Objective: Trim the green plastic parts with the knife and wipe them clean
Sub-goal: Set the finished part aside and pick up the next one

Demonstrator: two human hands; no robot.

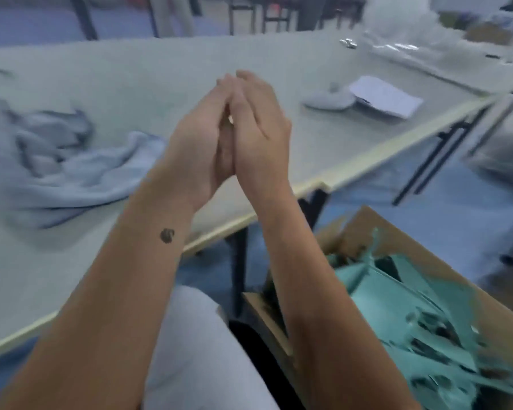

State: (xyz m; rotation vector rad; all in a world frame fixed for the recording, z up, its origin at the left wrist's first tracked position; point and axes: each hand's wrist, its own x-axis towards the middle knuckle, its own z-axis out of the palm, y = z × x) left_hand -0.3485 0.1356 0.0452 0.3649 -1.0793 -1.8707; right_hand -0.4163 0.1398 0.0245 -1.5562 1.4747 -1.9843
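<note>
Green plastic parts (421,321) fill the box (403,238); left hand (202,143) and right hand (258,131) press flat together, empty.

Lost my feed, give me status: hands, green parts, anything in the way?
Left hand and right hand pressed palm to palm, holding nothing. Green parts in cardboard box. Nothing blocking.

No text readable; the view is blurred.
</note>
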